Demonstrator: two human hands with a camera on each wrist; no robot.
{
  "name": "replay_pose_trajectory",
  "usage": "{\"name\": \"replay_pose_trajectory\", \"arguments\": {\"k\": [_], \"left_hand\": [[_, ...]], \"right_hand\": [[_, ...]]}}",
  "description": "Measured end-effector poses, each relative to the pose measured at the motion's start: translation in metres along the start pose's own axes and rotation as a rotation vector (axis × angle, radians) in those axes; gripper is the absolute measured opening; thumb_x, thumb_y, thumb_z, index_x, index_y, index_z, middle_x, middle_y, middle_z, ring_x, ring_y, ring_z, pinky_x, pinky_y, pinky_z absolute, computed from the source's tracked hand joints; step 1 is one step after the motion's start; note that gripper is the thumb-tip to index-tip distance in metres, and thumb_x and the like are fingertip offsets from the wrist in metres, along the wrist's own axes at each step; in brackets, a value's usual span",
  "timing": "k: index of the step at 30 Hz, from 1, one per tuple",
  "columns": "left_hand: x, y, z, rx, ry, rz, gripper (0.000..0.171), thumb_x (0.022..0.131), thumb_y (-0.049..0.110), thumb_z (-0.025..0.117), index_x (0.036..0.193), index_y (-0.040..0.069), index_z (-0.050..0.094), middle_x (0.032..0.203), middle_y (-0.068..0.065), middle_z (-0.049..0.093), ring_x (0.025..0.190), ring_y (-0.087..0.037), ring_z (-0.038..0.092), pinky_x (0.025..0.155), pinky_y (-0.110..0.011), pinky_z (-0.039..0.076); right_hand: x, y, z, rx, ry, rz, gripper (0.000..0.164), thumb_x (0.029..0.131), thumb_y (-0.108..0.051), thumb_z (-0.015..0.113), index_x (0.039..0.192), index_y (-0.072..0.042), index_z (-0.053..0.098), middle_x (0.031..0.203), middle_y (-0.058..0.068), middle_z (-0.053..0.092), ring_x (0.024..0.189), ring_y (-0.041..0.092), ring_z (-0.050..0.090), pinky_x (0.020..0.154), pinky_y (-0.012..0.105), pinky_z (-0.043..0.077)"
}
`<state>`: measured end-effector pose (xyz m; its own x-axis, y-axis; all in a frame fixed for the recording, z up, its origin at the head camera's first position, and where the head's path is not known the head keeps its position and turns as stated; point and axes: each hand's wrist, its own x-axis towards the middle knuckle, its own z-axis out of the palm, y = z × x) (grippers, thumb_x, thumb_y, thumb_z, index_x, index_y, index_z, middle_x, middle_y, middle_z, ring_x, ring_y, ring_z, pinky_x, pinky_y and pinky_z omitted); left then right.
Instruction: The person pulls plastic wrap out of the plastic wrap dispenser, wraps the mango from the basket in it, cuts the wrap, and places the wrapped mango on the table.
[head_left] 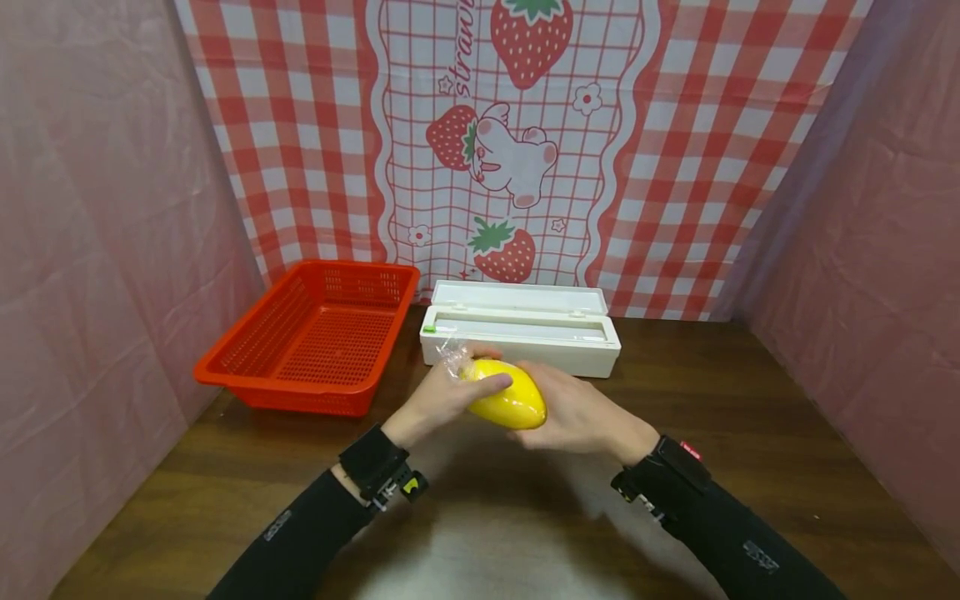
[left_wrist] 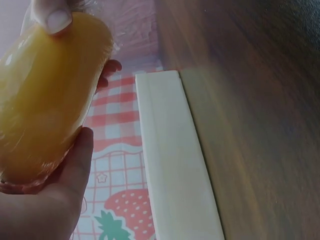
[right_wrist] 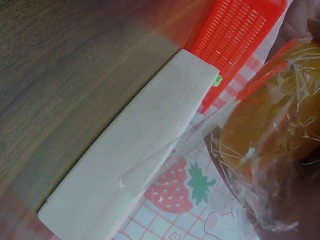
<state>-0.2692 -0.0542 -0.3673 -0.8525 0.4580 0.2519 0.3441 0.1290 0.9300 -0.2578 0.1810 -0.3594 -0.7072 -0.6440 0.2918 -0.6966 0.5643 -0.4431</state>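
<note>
Between both hands, above the table, is a smooth yellow mango-like fruit [head_left: 510, 398] wrapped in clear cling film [right_wrist: 280, 185]. My left hand [head_left: 446, 398] grips its left end, the thumb lying across the top. My right hand [head_left: 577, 412] holds the right side; some of its fingers are hidden behind the fruit. The film fits tightly over the fruit in the left wrist view and bunches loosely at one end in the right wrist view. Just behind the hands stands a white cling film dispenser box [head_left: 525, 348] with its lid [head_left: 519, 296] raised.
A red plastic basket [head_left: 300, 387] with perforated sides stands at the back left of the brown wooden table [head_left: 750, 467]. Behind it hangs a red-and-white checked strawberry cloth [head_left: 495, 167]. Pink cloth walls [head_left: 112, 250] enclose both sides.
</note>
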Motion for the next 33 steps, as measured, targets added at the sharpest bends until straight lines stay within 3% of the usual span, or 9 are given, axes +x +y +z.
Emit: {"name": "replay_pose_trajectory", "arguments": {"k": [15,25,33], "left_hand": [[0.001,0.003,-0.009,0.182,-0.159,-0.022,0.056,0.088,0.039,0.078,0.133,0.014,0.056,0.118,-0.001,0.06,0.098,-0.025,0.059,0.084,-0.038,0.055],[-0.001,0.003,-0.013,0.266,-0.324,0.008,0.057,0.083,0.042,0.081,0.127,0.018,0.054,0.109,0.004,0.065,0.094,-0.019,0.063,0.083,-0.035,0.056],[-0.001,0.003,-0.013,0.37,-0.373,-0.04,0.065,0.078,0.044,0.086,0.128,0.017,0.055,0.109,0.006,0.064,0.097,-0.016,0.061,0.085,-0.034,0.054]], "right_hand": [[-0.001,-0.004,-0.001,-0.056,-0.069,0.02,0.07,0.074,-0.046,0.085,0.131,-0.029,0.047,0.111,-0.019,0.054,0.093,0.004,0.055,0.08,0.027,0.053],[-0.002,-0.003,0.002,-0.09,-0.115,0.033,0.073,0.071,-0.043,0.087,0.131,-0.025,0.05,0.111,-0.017,0.056,0.094,0.005,0.053,0.081,0.027,0.053],[-0.003,-0.001,0.006,-0.091,-0.14,0.021,0.072,0.072,-0.044,0.087,0.132,-0.027,0.05,0.113,-0.018,0.057,0.095,0.004,0.054,0.082,0.026,0.053]]}}
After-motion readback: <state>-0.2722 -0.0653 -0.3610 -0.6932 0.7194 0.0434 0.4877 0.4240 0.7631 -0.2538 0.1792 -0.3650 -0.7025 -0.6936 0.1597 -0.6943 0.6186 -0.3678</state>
